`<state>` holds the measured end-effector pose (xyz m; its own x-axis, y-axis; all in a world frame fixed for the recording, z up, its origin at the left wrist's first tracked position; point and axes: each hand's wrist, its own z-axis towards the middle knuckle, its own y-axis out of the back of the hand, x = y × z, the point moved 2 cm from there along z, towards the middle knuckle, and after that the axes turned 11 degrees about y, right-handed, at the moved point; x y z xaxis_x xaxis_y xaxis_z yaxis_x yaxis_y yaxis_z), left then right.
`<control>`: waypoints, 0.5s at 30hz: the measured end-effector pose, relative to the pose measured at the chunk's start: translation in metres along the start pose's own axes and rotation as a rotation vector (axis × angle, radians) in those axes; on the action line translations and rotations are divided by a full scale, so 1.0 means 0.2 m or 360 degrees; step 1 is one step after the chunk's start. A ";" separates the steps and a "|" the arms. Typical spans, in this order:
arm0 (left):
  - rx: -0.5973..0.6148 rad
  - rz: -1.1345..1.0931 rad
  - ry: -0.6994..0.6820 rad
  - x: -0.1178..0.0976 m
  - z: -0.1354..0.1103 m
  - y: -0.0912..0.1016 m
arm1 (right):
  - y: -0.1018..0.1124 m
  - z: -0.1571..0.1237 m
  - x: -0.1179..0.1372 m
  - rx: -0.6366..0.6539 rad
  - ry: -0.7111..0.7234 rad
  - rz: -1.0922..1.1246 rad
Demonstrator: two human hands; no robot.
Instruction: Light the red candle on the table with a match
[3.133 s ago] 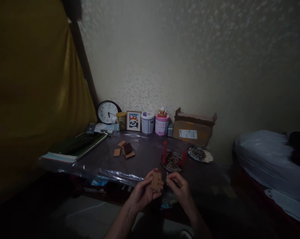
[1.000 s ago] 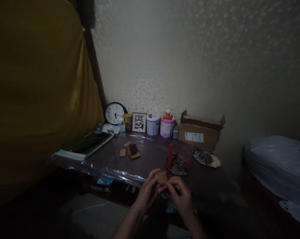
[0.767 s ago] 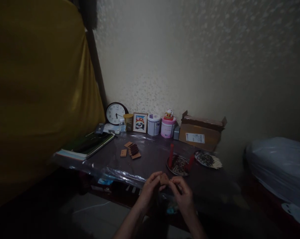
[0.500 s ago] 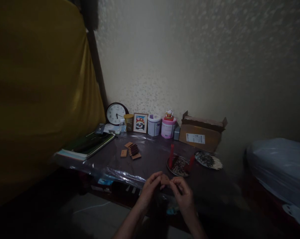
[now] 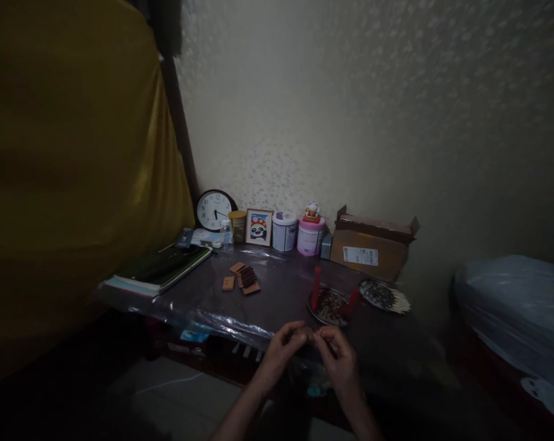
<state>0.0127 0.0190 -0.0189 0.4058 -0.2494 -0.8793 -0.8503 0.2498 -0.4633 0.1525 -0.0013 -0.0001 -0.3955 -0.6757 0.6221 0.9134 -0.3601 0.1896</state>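
Over the table's front edge, my left hand (image 5: pixel 281 351) and my right hand (image 5: pixel 340 358) meet fingertip to fingertip. Between them is a small brown matchbox (image 5: pixel 309 333), mostly hidden by the fingers and seen nearly edge-on. The left fingers are curled around its left side, while the right thumb and fingers pinch at its right end. Beyond the hands stand two red candles (image 5: pixel 317 288) on a round patterned plate (image 5: pixel 326 320). Farther left lies a loose pile of brown matchboxes (image 5: pixel 247 277), some showing dark striking sides.
Plastic film covers the dark table (image 5: pixel 277 288). Pale sticks (image 5: pixel 400 301) lie on a second plate at right. Along the wall stand a clock (image 5: pixel 215 209), a framed panda picture (image 5: pixel 259 228), canisters (image 5: pixel 285 233) and a cardboard box (image 5: pixel 369 248). Books (image 5: pixel 162 269) lie at left.
The matchbox has tilted from showing its broad face to nearly edge-on, and the left fingers have shifted right over it. The right hand has hardly moved.
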 end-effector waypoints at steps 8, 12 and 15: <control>-0.0025 -0.0023 0.0041 0.00 0.00 0.00 | 0.00 -0.02 -0.04 0.0046 -0.0074 0.0066; -0.0040 -0.0032 0.0044 -0.01 -0.01 -0.01 | 0.00 -0.01 -0.03 0.0033 -0.0050 0.0062; -0.0025 -0.0034 0.0050 -0.01 -0.01 -0.01 | 0.00 0.00 -0.01 0.0026 -0.0047 0.0058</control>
<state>0.0126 0.0179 -0.0163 0.4134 -0.2842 -0.8651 -0.8468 0.2292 -0.4799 0.1531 -0.0003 -0.0018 -0.3591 -0.6689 0.6509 0.9288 -0.3249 0.1785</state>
